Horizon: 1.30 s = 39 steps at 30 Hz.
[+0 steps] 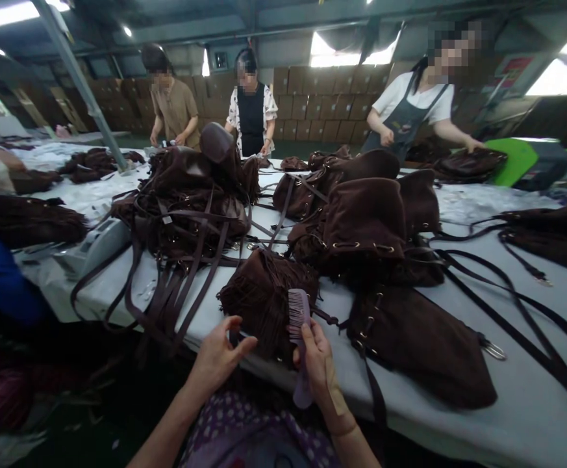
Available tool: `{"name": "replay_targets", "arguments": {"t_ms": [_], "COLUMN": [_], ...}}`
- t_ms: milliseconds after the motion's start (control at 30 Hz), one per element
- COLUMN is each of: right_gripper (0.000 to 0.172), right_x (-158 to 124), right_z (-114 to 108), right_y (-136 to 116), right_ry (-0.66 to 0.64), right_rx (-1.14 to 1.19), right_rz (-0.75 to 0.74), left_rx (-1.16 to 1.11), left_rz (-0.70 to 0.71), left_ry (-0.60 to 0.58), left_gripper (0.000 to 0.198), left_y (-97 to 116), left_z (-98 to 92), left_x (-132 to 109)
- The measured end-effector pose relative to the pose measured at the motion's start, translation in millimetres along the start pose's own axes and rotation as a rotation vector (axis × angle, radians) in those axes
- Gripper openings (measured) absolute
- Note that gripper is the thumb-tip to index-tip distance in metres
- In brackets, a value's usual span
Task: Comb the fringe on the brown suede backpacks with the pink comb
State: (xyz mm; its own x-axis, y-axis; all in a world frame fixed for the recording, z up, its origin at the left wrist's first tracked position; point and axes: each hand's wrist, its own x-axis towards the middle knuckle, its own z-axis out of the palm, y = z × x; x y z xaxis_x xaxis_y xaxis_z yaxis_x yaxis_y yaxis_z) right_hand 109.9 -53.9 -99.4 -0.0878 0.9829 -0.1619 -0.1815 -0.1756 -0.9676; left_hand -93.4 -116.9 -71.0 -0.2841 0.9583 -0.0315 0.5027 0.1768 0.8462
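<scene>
A lilac comb [301,344] is gripped by its handle in my right hand [316,354], with the teeth pointing up and to the left. Just beyond the comb lies a dark brown fringed bag [258,296], its strands hanging toward the table's front edge. My left hand [222,351] is by the near left side of this bag, thumb and forefinger apart. A small dark patch shows between those fingers; I cannot tell what it is. To the right of the comb, a dark brown suede bag [419,344] with metal eyelets lies flat.
Brown bags [190,201] with long straps are heaped at left, straps hanging over the edge of the white table [521,416]. More suede bags [365,218] are piled ahead. Several people stand across the table, one near a green machine [514,162]. A metal post [86,84] rises at left.
</scene>
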Motion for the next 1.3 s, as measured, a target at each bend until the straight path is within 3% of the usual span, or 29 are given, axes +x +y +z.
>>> {"name": "replay_targets", "arguments": {"t_ms": [100, 200, 333, 433, 567, 667, 800, 933, 1033, 1133, 1300], "right_gripper": [0.049, 0.051, 0.051, 0.052, 0.050, 0.043, 0.040, 0.063, 0.061, 0.051, 0.031], "right_x": [-3.2, -4.9, -6.2, -8.1, -12.6, -15.9, -17.9, -17.8, -15.2, -12.3, -17.0], "right_z": [-0.9, -1.6, -0.2, -0.6, -10.5, -19.6, -16.3, 5.3, 23.0, 33.6, 37.7], "right_y": [-1.7, -2.2, -0.5, -0.8, -12.3, -34.8, -69.0, -70.5, -48.9, -31.0, -34.1], "right_ry": [0.000, 0.003, 0.015, 0.008, -0.032, -0.038, -0.048, -0.182, -0.281, -0.289, -0.350], "right_rx": [-0.015, -0.031, -0.036, -0.056, -0.182, -0.326, -0.602, -0.962, -1.088, -1.117, -1.062], "right_rz": [-0.010, -0.029, -0.055, -0.063, -0.103, -0.181, -0.395, -0.639, -0.559, -0.432, -0.382], "left_rx": [0.391, 0.599, 0.681, 0.572, 0.236, 0.150, 0.259, 0.491, 0.626, 0.720, 0.674], "left_rz": [-0.014, -0.070, 0.028, 0.054, 0.147, 0.200, 0.194, 0.229, 0.303, 0.337, 0.268], "left_ry": [-0.057, -0.155, -0.225, -0.206, -0.147, -0.122, -0.143, -0.223, -0.278, -0.271, -0.187], "left_gripper": [0.067, 0.053, 0.032, 0.026, 0.028, 0.028, 0.032, 0.036, 0.037, 0.039, 0.038], "left_y": [29.1, 39.5, 30.1, 19.2, 10.8, 13.8, 30.6, 55.8, 74.4, 85.3, 84.0], "left_z": [31.0, 42.2, 45.0, 46.8, 41.9, 31.8, 18.4, 9.2, 4.0, 0.5, 0.0], "left_x": [-1.6, 0.4, -5.0, -9.7, -12.5, -16.1, -22.9, -24.2, -20.6, -16.2, -7.9]}}
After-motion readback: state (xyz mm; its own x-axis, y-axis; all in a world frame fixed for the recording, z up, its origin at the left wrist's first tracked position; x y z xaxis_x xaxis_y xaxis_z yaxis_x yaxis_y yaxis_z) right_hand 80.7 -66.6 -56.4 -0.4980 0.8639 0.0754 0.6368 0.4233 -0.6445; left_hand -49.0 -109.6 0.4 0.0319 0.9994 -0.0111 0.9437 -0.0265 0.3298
